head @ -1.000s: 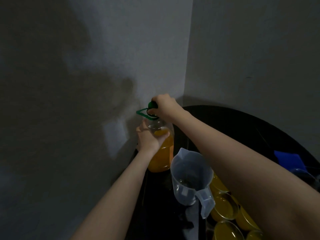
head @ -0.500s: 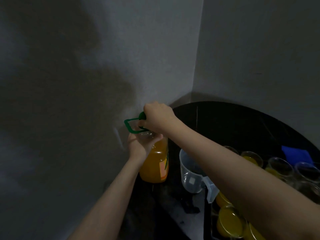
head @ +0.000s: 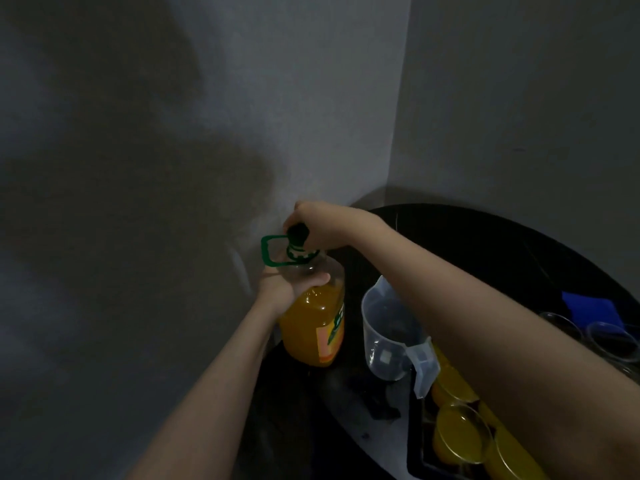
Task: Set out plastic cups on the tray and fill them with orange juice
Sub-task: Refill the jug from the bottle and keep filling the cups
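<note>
the juice bottle (head: 313, 323) stands upright at the table's (head: 485, 244) left edge, against the wall, with the left hand (head: 287, 289) round its shoulder and the right hand (head: 311, 223) on its cap (head: 298, 234). just right of it stands the jug (head: 388, 337). nearer and to the right, filled cups (head: 460, 434) sit in the tray (head: 415, 455); more cups (head: 609, 341) lie farther right, behind the right forearm

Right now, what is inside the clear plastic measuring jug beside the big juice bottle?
The clear plastic measuring jug looks empty: only the dark table shows through its wall and bottom. The right forearm covers part of its rim, so that side is hidden.
</note>
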